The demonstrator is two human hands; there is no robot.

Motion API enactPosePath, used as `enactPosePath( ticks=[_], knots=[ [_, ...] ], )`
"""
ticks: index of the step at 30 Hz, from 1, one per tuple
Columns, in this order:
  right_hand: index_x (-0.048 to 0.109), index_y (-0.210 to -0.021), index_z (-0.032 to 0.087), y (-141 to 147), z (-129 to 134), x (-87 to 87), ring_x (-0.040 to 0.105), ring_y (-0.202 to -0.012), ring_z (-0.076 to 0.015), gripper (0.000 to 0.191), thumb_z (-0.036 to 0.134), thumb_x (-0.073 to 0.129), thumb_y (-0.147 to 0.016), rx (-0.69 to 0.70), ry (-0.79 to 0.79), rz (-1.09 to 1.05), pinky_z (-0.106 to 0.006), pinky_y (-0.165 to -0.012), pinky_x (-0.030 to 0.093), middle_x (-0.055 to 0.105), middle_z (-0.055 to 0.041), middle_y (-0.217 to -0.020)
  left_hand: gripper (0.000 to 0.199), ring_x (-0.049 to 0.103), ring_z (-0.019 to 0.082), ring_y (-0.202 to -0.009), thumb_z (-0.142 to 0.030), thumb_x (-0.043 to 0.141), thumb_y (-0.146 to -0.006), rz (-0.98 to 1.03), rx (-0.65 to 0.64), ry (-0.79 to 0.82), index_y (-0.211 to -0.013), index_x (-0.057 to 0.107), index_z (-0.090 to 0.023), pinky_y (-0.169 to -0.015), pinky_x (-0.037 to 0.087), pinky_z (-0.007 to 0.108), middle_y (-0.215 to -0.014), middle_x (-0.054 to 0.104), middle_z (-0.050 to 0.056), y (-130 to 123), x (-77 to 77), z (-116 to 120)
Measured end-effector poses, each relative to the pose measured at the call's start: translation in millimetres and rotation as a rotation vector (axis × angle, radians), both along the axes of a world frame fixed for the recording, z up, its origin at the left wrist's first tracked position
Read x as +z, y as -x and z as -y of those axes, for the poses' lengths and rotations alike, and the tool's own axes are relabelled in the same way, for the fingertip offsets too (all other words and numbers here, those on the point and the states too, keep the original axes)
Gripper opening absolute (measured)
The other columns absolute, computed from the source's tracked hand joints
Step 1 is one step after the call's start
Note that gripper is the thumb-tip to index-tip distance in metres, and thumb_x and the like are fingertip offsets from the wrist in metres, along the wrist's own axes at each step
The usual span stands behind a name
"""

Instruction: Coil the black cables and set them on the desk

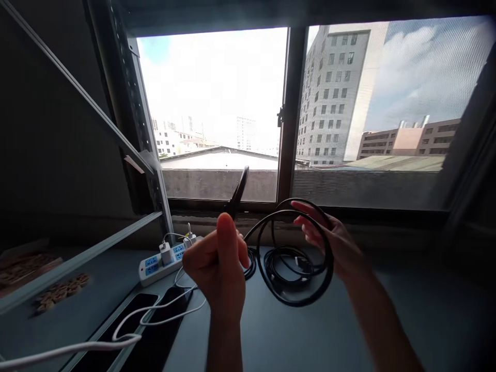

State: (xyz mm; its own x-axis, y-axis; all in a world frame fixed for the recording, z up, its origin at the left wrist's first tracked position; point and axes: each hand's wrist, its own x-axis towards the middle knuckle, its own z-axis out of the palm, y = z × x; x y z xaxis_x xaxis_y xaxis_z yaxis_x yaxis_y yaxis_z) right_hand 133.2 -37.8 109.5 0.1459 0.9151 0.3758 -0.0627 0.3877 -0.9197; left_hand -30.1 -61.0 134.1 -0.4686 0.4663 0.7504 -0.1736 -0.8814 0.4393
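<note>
My left hand (222, 256) is closed around a black cable (295, 304), its thumb pointing up. Above that fist a short black length of the cable, perhaps its end, sticks up and curves over. From the fist the cable runs right into round loops held in the air. My right hand (329, 235) is at the right side of these loops, fingers curled around them and partly hidden by the cable. Behind and below the loops, another coiled black cable (277, 279) with a dark plug lies on the table.
A white power strip (170, 261) with blue sockets and plugged-in chargers sits at left on the table (294, 341). White cords (155, 310) run past two dark flat devices (151, 346). A metal rack post (149, 129) stands left, before a window (209, 103).
</note>
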Motion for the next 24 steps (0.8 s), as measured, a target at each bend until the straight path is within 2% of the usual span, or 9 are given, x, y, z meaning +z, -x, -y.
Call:
enactPosePath(
  ticks=[3, 7, 10, 13, 15, 17, 20, 24],
  knots=[
    [0.059, -0.116, 0.028, -9.3, 2.9, 9.5, 0.042, -0.045, -0.0022, 0.051, 0.037, 0.07, -0.067, -0.071, -0.065, -0.139, -0.014, -0.035, 0.033, 0.065, -0.0011, -0.089, 0.06, 0.021, 0.003, -0.031, -0.045, 0.054, -0.084, 0.07, 0.005, 0.085, -0.037, 0.031, -0.015, -0.038, 0.014, 0.027, -0.034, 0.026, -0.004, 0.0, 1.5, -2.2],
    [0.06, -0.113, 0.028, -17.8, -0.8, 8.9, 0.034, -0.036, 0.0014, 0.048, 0.037, 0.07, -0.067, -0.135, -0.076, -0.207, -0.012, -0.025, 0.022, 0.065, -0.0041, -0.103, 0.059, 0.017, 0.002, -0.029, -0.046, 0.052, -0.085, 0.116, -0.101, 0.149, -0.041, 0.028, -0.015, -0.036, 0.011, 0.025, -0.035, 0.023, -0.006, 3.2, 1.5, -18.6],
    [0.06, -0.112, 0.022, -17.5, -11.0, 3.2, 0.03, -0.03, 0.0023, 0.048, 0.042, 0.067, -0.069, -0.216, -0.108, -0.168, -0.014, -0.023, 0.019, 0.067, -0.0081, -0.1, 0.055, 0.014, 0.002, -0.027, -0.041, 0.055, -0.084, 0.088, -0.211, 0.222, -0.043, 0.028, -0.015, -0.033, 0.007, 0.022, -0.033, 0.02, -0.007, 6.0, 1.2, -30.9],
    [0.055, -0.118, 0.018, -13.2, -19.5, -1.9, 0.029, -0.027, 0.0006, 0.057, 0.047, 0.065, -0.071, -0.278, -0.133, -0.098, -0.016, -0.023, 0.019, 0.07, -0.0089, -0.086, 0.051, 0.012, 0.003, -0.025, -0.041, 0.053, -0.082, 0.072, -0.346, 0.283, -0.044, 0.03, -0.017, -0.029, 0.004, 0.021, -0.032, 0.019, -0.008, 5.7, 1.3, -36.9],
    [0.055, -0.119, 0.016, -10.5, -21.0, -3.6, 0.028, -0.026, -0.0002, 0.059, 0.048, 0.064, -0.071, -0.243, -0.113, -0.091, -0.016, -0.024, 0.018, 0.069, -0.0062, -0.073, 0.052, 0.012, 0.003, -0.024, -0.042, 0.051, -0.083, 0.056, -0.409, 0.301, -0.043, 0.029, -0.017, -0.028, 0.004, 0.021, -0.032, 0.017, -0.008, 2.7, 1.5, -38.1],
    [0.06, -0.112, 0.015, -8.6, -19.4, -4.0, 0.026, -0.026, 0.0007, 0.054, 0.049, 0.065, -0.07, -0.135, -0.052, -0.119, -0.015, -0.025, 0.014, 0.065, -0.003, -0.062, 0.055, 0.012, 0.003, -0.024, -0.046, 0.048, -0.083, 0.03, -0.432, 0.323, -0.041, 0.028, -0.017, -0.028, 0.003, 0.021, -0.032, 0.016, -0.007, -2.1, 1.8, -38.5],
    [0.065, -0.101, 0.016, -7.0, -14.3, -2.5, 0.023, -0.026, 0.0017, 0.046, 0.049, 0.066, -0.069, 0.003, 0.027, -0.156, -0.015, -0.025, 0.011, 0.06, 0.0007, -0.055, 0.06, 0.012, 0.003, -0.024, -0.051, 0.045, -0.084, -0.024, -0.444, 0.353, -0.037, 0.029, -0.017, -0.028, 0.002, 0.021, -0.031, 0.016, -0.006, -10.4, 2.1, -37.8],
    [0.068, -0.094, 0.017, -10.1, -4.7, 2.3, 0.026, -0.024, 0.0005, 0.04, 0.048, 0.068, -0.067, -0.027, 0.012, -0.122, -0.017, -0.024, 0.012, 0.057, 0.0027, -0.052, 0.061, 0.015, 0.003, -0.024, -0.042, 0.04, -0.089, 0.002, -0.391, 0.32, -0.035, 0.029, -0.017, -0.029, 0.005, 0.022, -0.029, 0.017, -0.005, -16.1, 2.4, -32.8]
  ],
)
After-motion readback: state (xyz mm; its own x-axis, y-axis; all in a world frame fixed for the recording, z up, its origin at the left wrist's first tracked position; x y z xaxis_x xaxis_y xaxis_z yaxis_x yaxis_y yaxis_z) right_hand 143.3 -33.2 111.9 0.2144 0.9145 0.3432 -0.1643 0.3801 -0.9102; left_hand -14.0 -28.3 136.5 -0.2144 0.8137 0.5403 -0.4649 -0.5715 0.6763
